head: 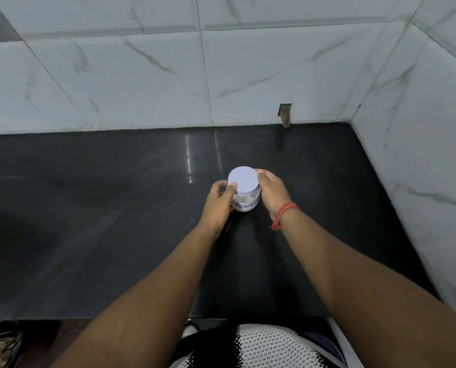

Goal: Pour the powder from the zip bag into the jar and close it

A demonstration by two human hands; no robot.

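A small clear jar point(245, 204) with a white label reading "POWD.." stands upright on the black counter point(115, 208). A pale lilac lid point(243, 179) sits on top of it. My left hand point(219, 201) wraps the jar's left side, thumb resting on the lid's edge. My right hand point(272, 193) holds the right side, fingers against the lid's rim. Pale powder shows through the jar wall under the lid. No zip bag is in view.
White marble-look tiled walls point(248, 75) rise behind and to the right of the counter, meeting in a corner at the back right. A small broken hole point(285, 114) sits in the back wall just above the counter. The counter's front edge is near my body.
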